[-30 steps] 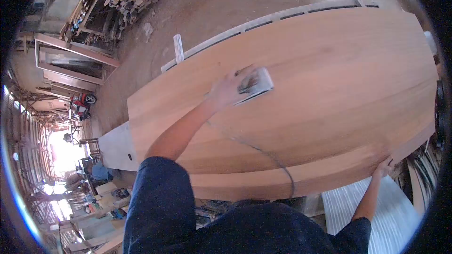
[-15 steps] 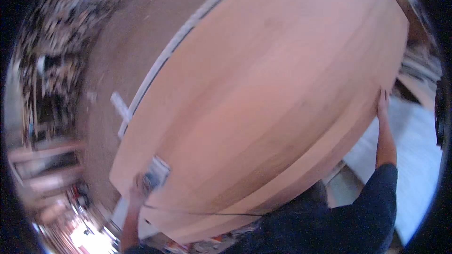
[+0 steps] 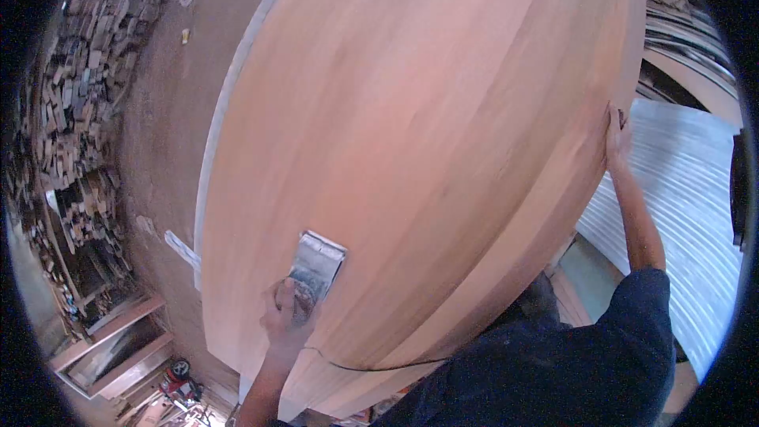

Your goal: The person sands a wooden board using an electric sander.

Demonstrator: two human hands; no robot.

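Note:
A large wooden tabletop (image 3: 371, 150), made of several joined boards with curved long sides, fills the middle of the view. My left hand (image 3: 283, 312) is closed around a dusty electric sander (image 3: 318, 267), whose pad lies on the wood near the panel's lower left end. A thin dark cord (image 3: 371, 368) runs from the sander across the wood towards my body. My right hand (image 3: 618, 138) grips the panel's right edge, arm stretched out; part of its fingers is hidden.
Corrugated metal sheeting (image 3: 680, 190) lies beyond the right edge. Stacked wood offcuts (image 3: 99, 55) line the far left, above a wooden frame (image 3: 111, 344) and a red machine with a wheel (image 3: 180, 383). A pale strip (image 3: 182, 247) sticks out from the panel's left side.
My left hand and the sander have shifted right and slightly up in view. The view has turned, so the panel appears more upright. My right hand stays at the edge.

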